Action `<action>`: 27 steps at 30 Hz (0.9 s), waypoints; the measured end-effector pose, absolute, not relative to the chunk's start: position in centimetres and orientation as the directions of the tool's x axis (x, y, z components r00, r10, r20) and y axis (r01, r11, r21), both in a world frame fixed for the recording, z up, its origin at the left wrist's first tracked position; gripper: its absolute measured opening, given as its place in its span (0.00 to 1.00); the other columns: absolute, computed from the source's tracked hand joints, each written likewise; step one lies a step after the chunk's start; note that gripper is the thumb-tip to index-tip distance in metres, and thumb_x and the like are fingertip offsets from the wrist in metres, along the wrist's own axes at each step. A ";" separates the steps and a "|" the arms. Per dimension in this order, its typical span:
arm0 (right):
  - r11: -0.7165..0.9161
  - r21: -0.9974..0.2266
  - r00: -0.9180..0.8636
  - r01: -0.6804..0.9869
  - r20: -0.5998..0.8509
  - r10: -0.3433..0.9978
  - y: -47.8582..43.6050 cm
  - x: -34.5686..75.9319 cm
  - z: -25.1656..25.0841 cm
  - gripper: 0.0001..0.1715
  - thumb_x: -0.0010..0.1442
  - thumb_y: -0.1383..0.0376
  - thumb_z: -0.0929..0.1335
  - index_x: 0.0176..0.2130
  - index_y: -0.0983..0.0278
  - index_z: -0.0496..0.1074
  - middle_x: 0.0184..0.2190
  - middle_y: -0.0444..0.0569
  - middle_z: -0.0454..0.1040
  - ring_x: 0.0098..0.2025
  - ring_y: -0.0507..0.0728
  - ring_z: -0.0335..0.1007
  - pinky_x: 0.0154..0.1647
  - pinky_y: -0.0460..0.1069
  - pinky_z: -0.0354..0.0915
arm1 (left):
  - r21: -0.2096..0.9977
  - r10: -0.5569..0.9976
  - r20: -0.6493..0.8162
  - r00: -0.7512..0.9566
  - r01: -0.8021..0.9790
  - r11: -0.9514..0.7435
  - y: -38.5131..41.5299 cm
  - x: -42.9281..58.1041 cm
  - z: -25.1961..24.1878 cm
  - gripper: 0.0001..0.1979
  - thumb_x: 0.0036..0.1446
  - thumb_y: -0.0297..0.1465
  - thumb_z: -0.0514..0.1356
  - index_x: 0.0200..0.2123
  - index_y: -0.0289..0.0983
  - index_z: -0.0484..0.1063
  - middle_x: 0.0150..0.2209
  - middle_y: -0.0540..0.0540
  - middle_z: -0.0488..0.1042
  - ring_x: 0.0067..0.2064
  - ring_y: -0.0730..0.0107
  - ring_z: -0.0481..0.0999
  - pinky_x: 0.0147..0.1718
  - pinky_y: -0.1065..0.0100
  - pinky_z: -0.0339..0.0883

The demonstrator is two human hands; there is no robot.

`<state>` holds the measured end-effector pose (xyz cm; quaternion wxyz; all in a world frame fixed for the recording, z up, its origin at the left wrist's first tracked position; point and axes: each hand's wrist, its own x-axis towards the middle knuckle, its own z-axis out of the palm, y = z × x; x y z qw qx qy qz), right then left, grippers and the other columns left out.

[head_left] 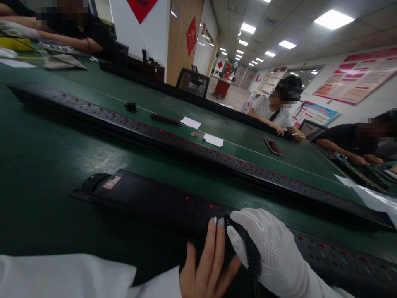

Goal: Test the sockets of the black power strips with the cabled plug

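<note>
A long black power strip [149, 195] with red dots beside its sockets lies slanting across the table in front of me. My left hand [204, 265], bare with pale blue nails, rests its outstretched fingertips on the strip next to a socket. In a white dotted glove, my right hand [273, 242] is closed around a black plug [249, 245], whose cord hangs down toward me. The plug's front is against the strip; its prongs are hidden, so how far they are in cannot be seen. A small label [112, 182] is stuck near the strip's left end.
Behind lies a second long black power strip [173, 142]. Farther back are a small black part [130, 106], a dark bar [164, 119], white paper slips [213, 140], a table hole [196, 135] and a phone [273, 147]. Several people sit around the green table [46, 165].
</note>
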<state>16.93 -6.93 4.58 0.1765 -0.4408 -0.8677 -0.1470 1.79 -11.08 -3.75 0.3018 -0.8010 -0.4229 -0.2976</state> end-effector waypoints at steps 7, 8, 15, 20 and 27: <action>0.573 0.072 -0.547 0.816 0.414 0.728 -7.0 17.1 4.3 0.10 0.57 0.61 0.63 0.37 0.63 0.69 0.30 0.48 0.72 0.31 0.55 0.68 0.34 0.51 0.63 | -0.252 0.503 0.714 0.488 0.849 -0.465 -11.1 1.7 -3.6 0.22 0.61 0.37 0.52 0.57 0.39 0.57 0.52 0.36 0.68 0.54 0.53 0.67 0.37 0.63 0.62; 0.572 0.070 -0.546 0.817 0.414 0.729 -7.0 17.2 4.3 0.10 0.58 0.61 0.63 0.37 0.63 0.69 0.30 0.48 0.72 0.31 0.55 0.68 0.34 0.51 0.63 | -0.242 0.505 0.719 0.477 0.854 -0.461 -11.1 1.8 -3.7 0.22 0.62 0.37 0.52 0.57 0.39 0.57 0.52 0.36 0.67 0.54 0.54 0.67 0.37 0.63 0.62; 0.574 0.085 -0.551 0.814 0.423 0.719 -6.9 17.1 4.3 0.10 0.58 0.61 0.63 0.37 0.63 0.69 0.31 0.48 0.72 0.31 0.55 0.68 0.34 0.50 0.63 | -0.212 0.509 0.734 0.450 0.864 -0.457 -11.1 2.0 -3.9 0.24 0.62 0.37 0.52 0.59 0.38 0.55 0.54 0.36 0.66 0.54 0.56 0.67 0.38 0.64 0.62; 0.572 0.076 -0.548 0.816 0.413 0.727 -7.0 17.0 4.5 0.11 0.58 0.60 0.62 0.36 0.63 0.69 0.29 0.48 0.72 0.31 0.55 0.68 0.33 0.50 0.63 | -0.239 0.500 0.727 0.471 0.856 -0.459 -11.1 1.8 -3.8 0.23 0.61 0.38 0.52 0.58 0.38 0.56 0.54 0.35 0.65 0.54 0.54 0.67 0.38 0.64 0.63; 0.581 0.069 -0.552 0.811 0.418 0.721 -7.0 17.3 4.3 0.10 0.58 0.61 0.63 0.37 0.64 0.69 0.31 0.48 0.72 0.32 0.56 0.68 0.34 0.51 0.63 | -0.269 0.499 0.713 0.492 0.850 -0.454 -11.1 1.6 -3.6 0.24 0.61 0.39 0.52 0.58 0.37 0.56 0.54 0.34 0.65 0.54 0.54 0.67 0.37 0.64 0.63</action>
